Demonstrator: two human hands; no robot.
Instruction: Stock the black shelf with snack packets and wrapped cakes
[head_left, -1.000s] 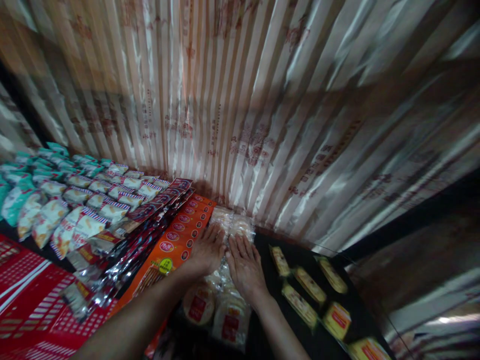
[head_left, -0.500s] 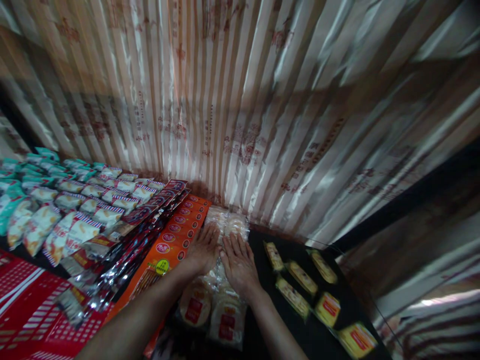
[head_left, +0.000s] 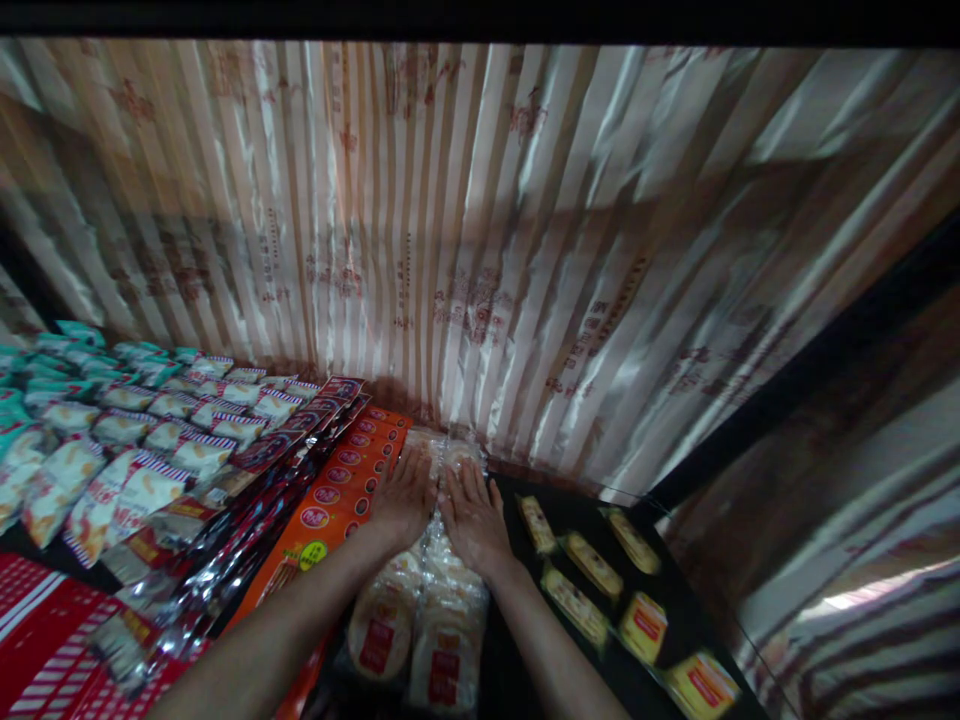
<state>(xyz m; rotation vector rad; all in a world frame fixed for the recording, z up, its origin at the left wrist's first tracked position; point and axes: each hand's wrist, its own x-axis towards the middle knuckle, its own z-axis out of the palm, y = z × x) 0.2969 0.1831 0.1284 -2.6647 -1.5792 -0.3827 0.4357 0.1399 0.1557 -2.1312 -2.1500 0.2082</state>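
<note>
Two rows of round, flat baked snacks in clear wrappers [head_left: 448,640] run away from me along a black shelf [head_left: 517,640]. Flat on the far part of the left row lies my left hand [head_left: 405,497], fingers stretched forward. My right hand [head_left: 474,512] rests the same way on the right row, its fingers slightly spread. The thumbs come close together over the seam between the rows. Each hand presses on the packs from above and grips nothing. The nearest packs carry red labels; those beneath the palms are partly hidden.
An orange snack strip [head_left: 347,470] borders the rows on the left, beside dark red shiny packs [head_left: 247,520]. Farther left are white snack bags [head_left: 124,500] and a red basket [head_left: 60,650]. Several yellow packs [head_left: 577,605] lie at right. A striped curtain [head_left: 450,250] hangs behind.
The view has tilted up slightly, so a dark bar shows along the top and everything sits lower. Both hands stay flat on the wrapped snacks, with little visible movement over them.
</note>
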